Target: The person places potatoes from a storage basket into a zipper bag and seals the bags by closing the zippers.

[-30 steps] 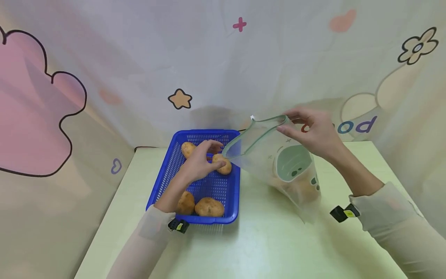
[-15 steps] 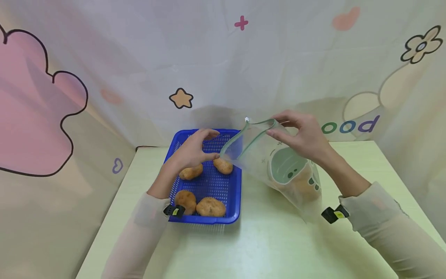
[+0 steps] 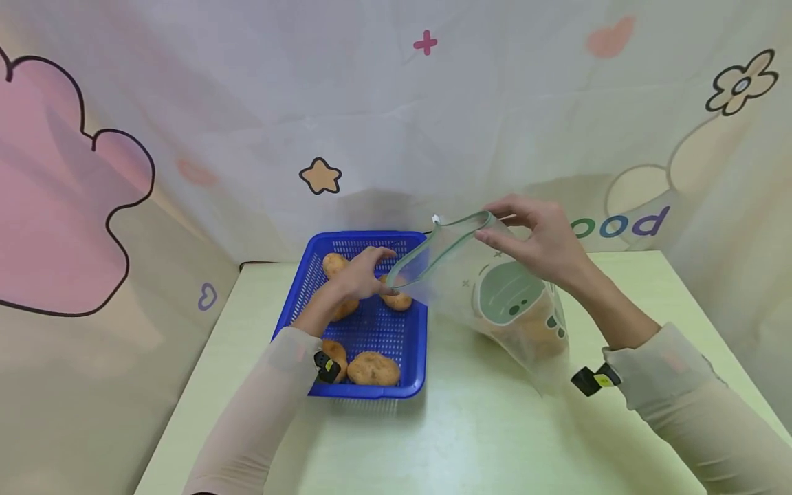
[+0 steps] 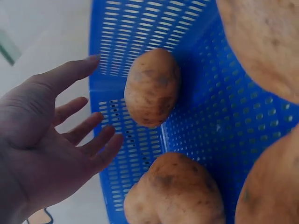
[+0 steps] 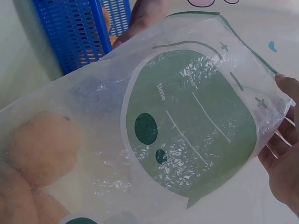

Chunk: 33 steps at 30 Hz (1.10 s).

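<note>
In the head view my left hand (image 3: 359, 275) hovers over the blue plastic basket (image 3: 423, 344), thumb tip right at the left corner of a bag's mouth. The left wrist view shows that hand's fingers (image 4: 70, 77) spread and holding nothing, beside a potato (image 4: 152, 88) and a lumpy potato (image 4: 177, 191). My right hand (image 3: 538, 237) pinches the rim of a translucent zip bag (image 3: 458, 289), whose mouth gapes toward the basket. Printed in green, the bag has potatoes (image 5: 46, 147) inside at its bottom. Another potato (image 3: 399, 301) lies partly behind the left thumb.
Nearer the basket's front lie a wide potato (image 3: 373, 369) and one partly behind the left wrist strap (image 3: 328, 368). A small white zip slider (image 3: 436, 219) sits on the bag's rim. Behind the pale green table (image 3: 396, 447) hangs a printed curtain (image 3: 371, 103).
My left hand first rises and draws left, then comes back down and right to the bag's mouth. My right hand has shifted a little left with the bag's rim.
</note>
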Motion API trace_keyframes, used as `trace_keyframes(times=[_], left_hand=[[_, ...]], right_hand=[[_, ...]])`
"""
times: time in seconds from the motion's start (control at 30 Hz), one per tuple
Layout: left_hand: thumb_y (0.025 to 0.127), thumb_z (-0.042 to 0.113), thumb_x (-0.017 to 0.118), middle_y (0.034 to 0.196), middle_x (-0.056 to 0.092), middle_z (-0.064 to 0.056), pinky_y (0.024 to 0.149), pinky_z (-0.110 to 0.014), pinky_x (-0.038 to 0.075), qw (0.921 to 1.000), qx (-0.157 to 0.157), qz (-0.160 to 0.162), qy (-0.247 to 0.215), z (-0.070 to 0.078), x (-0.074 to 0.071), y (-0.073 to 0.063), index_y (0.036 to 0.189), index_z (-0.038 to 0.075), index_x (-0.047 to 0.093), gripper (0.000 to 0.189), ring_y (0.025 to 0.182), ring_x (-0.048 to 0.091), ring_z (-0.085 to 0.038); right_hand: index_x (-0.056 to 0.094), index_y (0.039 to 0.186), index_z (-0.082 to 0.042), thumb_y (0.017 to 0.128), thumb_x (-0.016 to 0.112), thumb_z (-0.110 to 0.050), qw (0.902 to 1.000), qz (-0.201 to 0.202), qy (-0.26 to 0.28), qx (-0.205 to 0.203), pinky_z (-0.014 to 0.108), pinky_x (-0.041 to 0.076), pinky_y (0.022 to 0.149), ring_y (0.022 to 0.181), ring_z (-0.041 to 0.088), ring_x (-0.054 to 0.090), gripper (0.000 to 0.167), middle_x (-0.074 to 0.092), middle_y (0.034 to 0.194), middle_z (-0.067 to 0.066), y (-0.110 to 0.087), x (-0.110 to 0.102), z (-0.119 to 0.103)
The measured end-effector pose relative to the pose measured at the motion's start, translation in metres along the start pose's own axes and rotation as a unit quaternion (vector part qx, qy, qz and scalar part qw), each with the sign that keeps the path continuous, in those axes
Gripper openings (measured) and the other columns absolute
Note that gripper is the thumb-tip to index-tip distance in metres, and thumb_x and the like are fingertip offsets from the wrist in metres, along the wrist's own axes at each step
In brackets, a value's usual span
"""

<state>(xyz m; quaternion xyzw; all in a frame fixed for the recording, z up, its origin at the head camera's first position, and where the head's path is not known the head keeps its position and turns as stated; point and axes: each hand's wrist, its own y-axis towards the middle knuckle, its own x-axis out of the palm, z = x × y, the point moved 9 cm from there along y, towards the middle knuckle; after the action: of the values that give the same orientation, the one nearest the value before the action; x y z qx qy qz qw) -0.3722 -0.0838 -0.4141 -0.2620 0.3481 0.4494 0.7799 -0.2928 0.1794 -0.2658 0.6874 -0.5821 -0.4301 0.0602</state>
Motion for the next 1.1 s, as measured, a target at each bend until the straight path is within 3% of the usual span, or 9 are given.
trace_keyframes(times=[0.17, 0.3, 0.57, 0.67, 0.87, 1.1], left_hand=[[0.088, 0.026, 0.090, 0.155, 0.045, -0.019, 0.120, -0.057, 0.039, 0.9997, -0.019, -0.009, 0.015, -0.002, 0.008, 0.001, 0.155, 0.008, 0.050, 0.080, 0.142, 0.046, -0.037], [0.089, 0.026, 0.089, 0.156, 0.043, -0.021, 0.119, -0.060, 0.039, 0.9995, -0.024, -0.016, 0.014, -0.002, 0.010, 0.001, 0.155, 0.009, 0.050, 0.079, 0.141, 0.046, -0.039], [0.089, 0.026, 0.089, 0.153, 0.043, -0.021, 0.120, -0.057, 0.037, 0.9974, -0.054, -0.045, 0.017, -0.016, 0.027, 0.006, 0.161, 0.011, 0.042, 0.087, 0.138, 0.047, -0.037], [0.087, 0.028, 0.090, 0.151, 0.044, -0.022, 0.117, -0.056, 0.041, 0.9970, -0.048, -0.047, 0.038, -0.017, 0.033, 0.009, 0.162, 0.008, 0.040, 0.092, 0.136, 0.048, -0.038], [0.086, 0.029, 0.091, 0.149, 0.045, -0.027, 0.113, -0.061, 0.043, 0.9925, -0.038, -0.046, 0.107, -0.016, 0.038, 0.013, 0.155, 0.005, 0.048, 0.084, 0.141, 0.042, -0.048], [0.088, 0.031, 0.088, 0.138, 0.052, -0.023, 0.108, -0.058, 0.047, 0.9909, -0.032, -0.033, 0.127, -0.015, 0.036, 0.014, 0.151, 0.006, 0.052, 0.076, 0.133, 0.048, -0.046]], right_hand=[[0.077, 0.116, -0.003, 0.091, 0.083, -0.003, 1.0000, -0.002, 0.004, -0.008, 0.018, 0.055, 0.096, 0.102, 0.003, 0.068, 0.026, 0.078, 0.107, 0.006, -0.001, 0.000, -0.003], [0.076, 0.117, -0.003, 0.091, 0.083, -0.003, 1.0000, -0.004, 0.000, -0.004, 0.019, 0.055, 0.097, 0.103, 0.002, 0.068, 0.026, 0.078, 0.108, 0.005, -0.003, -0.002, -0.002], [0.077, 0.117, -0.004, 0.092, 0.082, -0.004, 1.0000, -0.009, 0.003, 0.002, 0.022, 0.056, 0.097, 0.103, 0.004, 0.068, 0.025, 0.078, 0.108, 0.004, -0.005, -0.007, -0.001], [0.077, 0.118, -0.005, 0.092, 0.082, -0.004, 1.0000, -0.007, -0.002, 0.004, 0.021, 0.056, 0.096, 0.103, 0.003, 0.068, 0.026, 0.078, 0.108, 0.003, -0.007, -0.008, 0.001], [0.077, 0.118, -0.005, 0.092, 0.082, -0.005, 1.0000, -0.006, -0.002, 0.004, 0.020, 0.056, 0.096, 0.103, 0.005, 0.069, 0.026, 0.078, 0.108, 0.002, -0.007, -0.009, 0.002], [0.077, 0.117, -0.006, 0.092, 0.083, -0.006, 0.9999, -0.003, -0.009, 0.003, 0.020, 0.056, 0.095, 0.104, 0.008, 0.069, 0.026, 0.078, 0.109, 0.002, -0.007, -0.011, 0.001]])
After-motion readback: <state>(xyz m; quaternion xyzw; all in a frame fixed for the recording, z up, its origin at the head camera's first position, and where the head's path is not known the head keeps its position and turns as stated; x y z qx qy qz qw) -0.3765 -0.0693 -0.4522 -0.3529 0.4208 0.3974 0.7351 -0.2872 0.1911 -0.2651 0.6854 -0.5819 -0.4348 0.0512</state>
